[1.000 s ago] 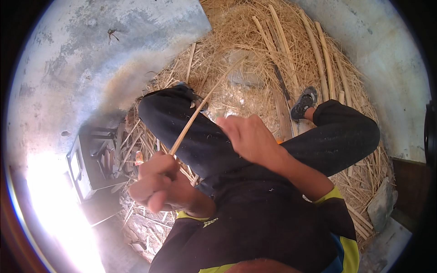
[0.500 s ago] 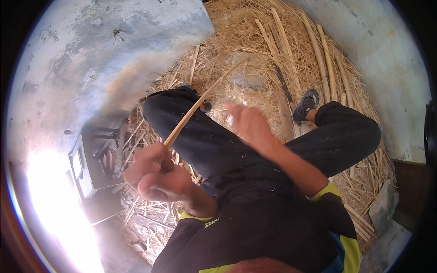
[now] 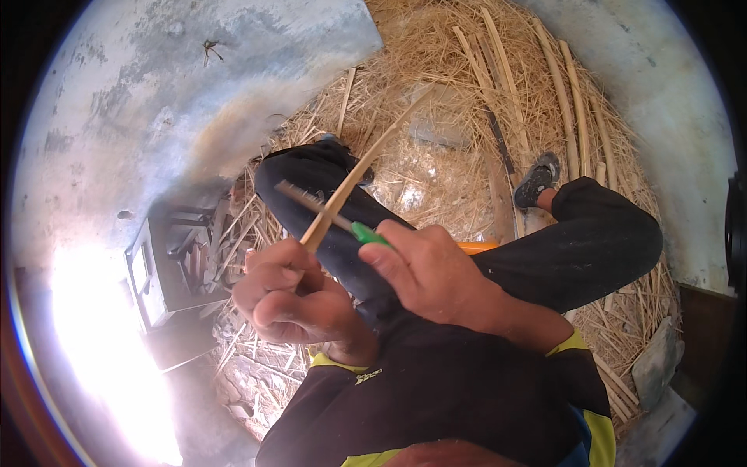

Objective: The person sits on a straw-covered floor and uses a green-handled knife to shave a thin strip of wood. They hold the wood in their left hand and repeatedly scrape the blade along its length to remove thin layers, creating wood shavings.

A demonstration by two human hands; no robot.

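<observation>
My left hand [image 3: 288, 296] is closed around the lower end of a long, pale bamboo strip [image 3: 369, 161], which slants up and away to the right above my left leg. In my right hand [image 3: 436, 272] is a knife [image 3: 369, 234] with a green and orange handle, its fingers wrapped round it. The knife's narrow, grey, slightly blurred blade crosses the strip just above my left fist. Whether the edge touches the strip I cannot tell. Part of the handle is hidden by my right hand.
Straw-like shavings [image 3: 420, 47] cover the floor around my bent legs. Several long bamboo strips [image 3: 554, 86] lie at the far right beside the wall. A flat grey stone [image 3: 438, 129] lies ahead of me. A box-like dark frame [image 3: 152, 272] stands at the left, near bright light.
My right hand, blurred before, has come nearer, and the knife now shows plainly across the strip. My left hand keeps its hold. The whole view has shifted slightly.
</observation>
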